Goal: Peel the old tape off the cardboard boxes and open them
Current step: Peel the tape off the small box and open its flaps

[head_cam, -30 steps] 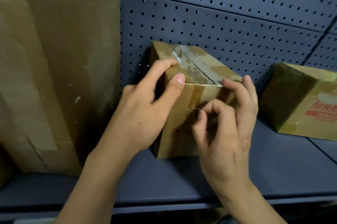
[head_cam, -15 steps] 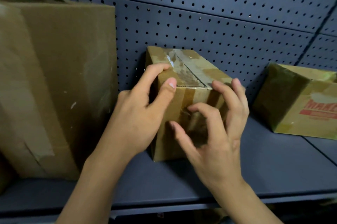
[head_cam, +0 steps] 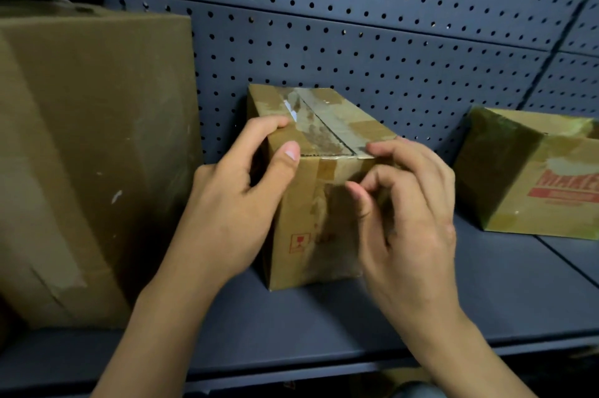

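A small cardboard box (head_cam: pixel 311 235) stands upright on the shelf, its top seam covered by old brown and clear tape (head_cam: pixel 324 135) that folds down over the front face. My left hand (head_cam: pixel 233 203) grips the box's upper left corner, fingers on top and thumb on the front. My right hand (head_cam: pixel 411 229) is at the upper right of the front face. Its index fingertip rests on the top front edge, while the thumb and a curled finger pinch at the tape there. The flaps are closed.
A large cardboard box (head_cam: pixel 90 154) stands close on the left. Another taped box with red print (head_cam: pixel 534 177) lies at the right. All sit on a dark blue shelf (head_cam: pixel 324 326) backed by a pegboard wall (head_cam: pixel 356 41).
My right hand opened away from the front face half a second ago and has now curled back onto the tape at the top edge. The left hand keeps its grip.
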